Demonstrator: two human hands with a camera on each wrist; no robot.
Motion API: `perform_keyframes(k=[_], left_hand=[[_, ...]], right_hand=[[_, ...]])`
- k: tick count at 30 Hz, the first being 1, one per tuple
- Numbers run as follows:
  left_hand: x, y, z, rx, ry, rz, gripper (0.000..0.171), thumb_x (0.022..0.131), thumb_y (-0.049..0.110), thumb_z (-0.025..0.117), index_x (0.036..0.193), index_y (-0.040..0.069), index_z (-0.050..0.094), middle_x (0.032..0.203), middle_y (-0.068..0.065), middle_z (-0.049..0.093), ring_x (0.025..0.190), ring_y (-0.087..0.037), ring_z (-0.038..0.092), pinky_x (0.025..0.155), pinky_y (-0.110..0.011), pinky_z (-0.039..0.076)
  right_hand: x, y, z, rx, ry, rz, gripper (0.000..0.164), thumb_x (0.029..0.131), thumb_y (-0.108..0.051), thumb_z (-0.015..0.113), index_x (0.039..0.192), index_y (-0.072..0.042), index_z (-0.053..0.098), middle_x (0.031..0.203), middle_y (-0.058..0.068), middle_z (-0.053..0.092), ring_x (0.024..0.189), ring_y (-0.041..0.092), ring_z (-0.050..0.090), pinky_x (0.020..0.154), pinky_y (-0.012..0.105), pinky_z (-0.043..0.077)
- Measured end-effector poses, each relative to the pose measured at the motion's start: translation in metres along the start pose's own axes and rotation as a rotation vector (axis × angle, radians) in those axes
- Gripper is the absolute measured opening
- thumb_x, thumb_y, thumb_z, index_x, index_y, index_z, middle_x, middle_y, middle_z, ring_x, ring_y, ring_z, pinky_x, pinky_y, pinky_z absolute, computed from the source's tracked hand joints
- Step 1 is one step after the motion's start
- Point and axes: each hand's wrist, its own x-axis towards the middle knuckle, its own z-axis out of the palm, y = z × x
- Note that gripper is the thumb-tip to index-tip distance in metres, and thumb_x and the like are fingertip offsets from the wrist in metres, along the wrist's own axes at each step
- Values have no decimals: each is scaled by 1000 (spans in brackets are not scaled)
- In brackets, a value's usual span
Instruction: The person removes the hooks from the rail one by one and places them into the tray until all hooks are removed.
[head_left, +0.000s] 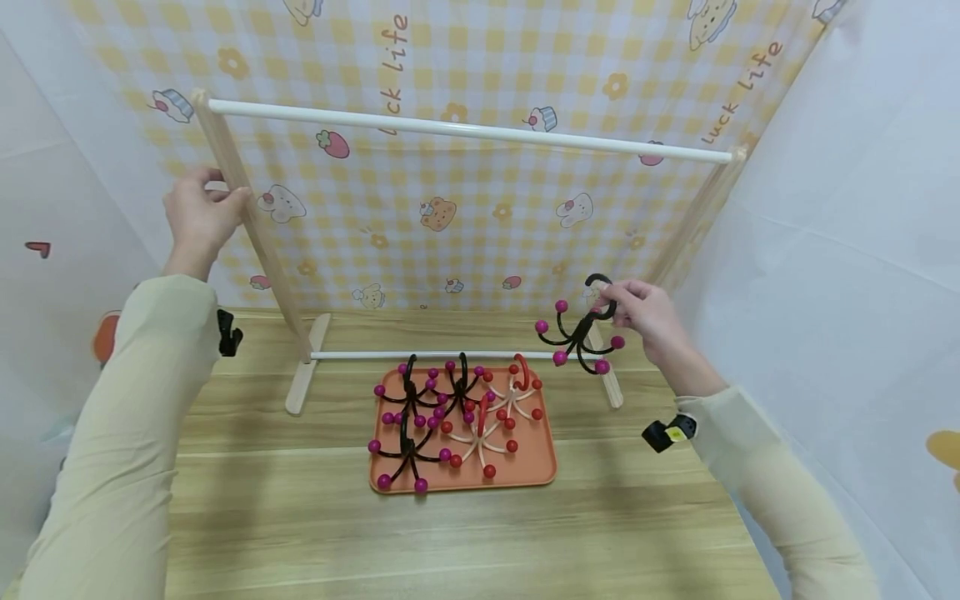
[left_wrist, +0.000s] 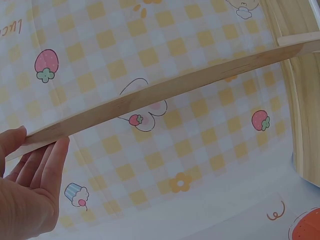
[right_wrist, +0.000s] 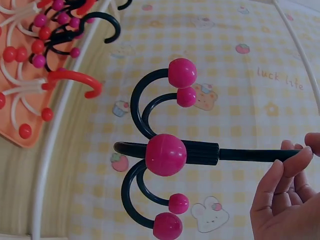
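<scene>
My left hand grips the left wooden post of a stand, about halfway up. In the left wrist view, thumb and fingers lie on opposite sides of that post. A black octopus-shaped hook with several curved arms tipped by pink balls hangs from my right hand. The right wrist view has its shaft level across the picture, its top end pinched between thumb and fingers. This hook is near the stand's right post, below the white upper rod.
On the wooden table, an orange tray holds several similar hooks, black with pink balls and white with red balls. Behind it runs the stand's lower white rod. Flat wooden feet support the stand. A checked cloth hangs behind.
</scene>
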Motion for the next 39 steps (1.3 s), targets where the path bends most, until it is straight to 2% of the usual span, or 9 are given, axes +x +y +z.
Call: perform_keyframes(k=[7, 14, 20, 25, 29, 31, 35, 38, 39], left_hand=[[-1, 0, 0, -8, -4, 0, 49, 89, 29, 49, 131, 6, 39, 128, -19, 43, 109, -21, 49, 86, -27, 43], [0, 0, -1, -4, -2, 3, 50, 88, 29, 49, 131, 6, 39, 127, -19, 43, 108, -20, 49, 85, -26, 44], [0, 0, -1, -10, 0, 2, 49, 88, 28, 50, 130, 6, 40, 127, -19, 44, 107, -19, 50, 85, -26, 44], [-1, 1, -1, -17, -2, 3, 49, 88, 27, 49, 131, 6, 40, 127, -20, 43, 109, -19, 49, 85, -26, 44], [-2, 2, 0, -16, -2, 7, 49, 88, 27, 49, 131, 5, 39, 128, -20, 43, 109, -20, 49, 85, -27, 44], [-2, 2, 0, -15, -3, 8, 49, 89, 27, 49, 131, 5, 39, 128, -20, 43, 109, -21, 48, 86, -28, 43], [-3, 2, 0, -15, -3, 9, 49, 88, 27, 49, 131, 5, 39, 127, -20, 43, 109, -21, 49, 86, -28, 43], [-2, 2, 0, -15, -4, 6, 49, 88, 28, 49, 131, 5, 39, 127, -20, 43, 109, -21, 49, 86, -28, 43], [-2, 1, -1, -18, -5, 4, 49, 88, 27, 49, 131, 6, 39, 127, -20, 43, 108, -20, 49, 86, -28, 43]], right_hand=[[-8, 18, 8, -56, -58, 34, 27, 85, -29, 59, 82, -2, 61, 77, 1, 61, 56, 7, 48, 54, 18, 47], [-15, 37, 17, -88, -132, 40, 22, 87, -23, 56, 74, -6, 62, 68, 2, 58, 53, 7, 47, 51, 18, 45], [-21, 53, 24, -118, -216, 68, 31, 87, -24, 55, 80, 7, 57, 73, 9, 60, 57, 10, 48, 55, 21, 46], [-24, 66, 31, -115, -274, 87, 26, 87, -21, 54, 78, 3, 58, 74, 9, 60, 59, 12, 52, 56, 23, 48], [-28, 77, 35, -115, -310, 97, 23, 88, -18, 53, 73, -1, 58, 72, 9, 58, 56, 12, 49, 57, 25, 49], [-29, 82, 38, -108, -315, 104, 23, 88, -15, 53, 72, 0, 58, 71, 9, 58, 56, 12, 49, 58, 26, 49], [-35, 89, 44, -113, -334, 105, 24, 88, -10, 50, 75, 8, 57, 73, 10, 60, 63, 11, 53, 60, 27, 50], [-37, 97, 48, -126, -342, 105, 23, 88, -12, 51, 77, 7, 57, 74, 9, 59, 66, 12, 55, 62, 28, 50], [-37, 100, 49, -133, -339, 104, 22, 88, -13, 51, 76, 5, 58, 73, 9, 58, 63, 13, 53, 62, 29, 50]])
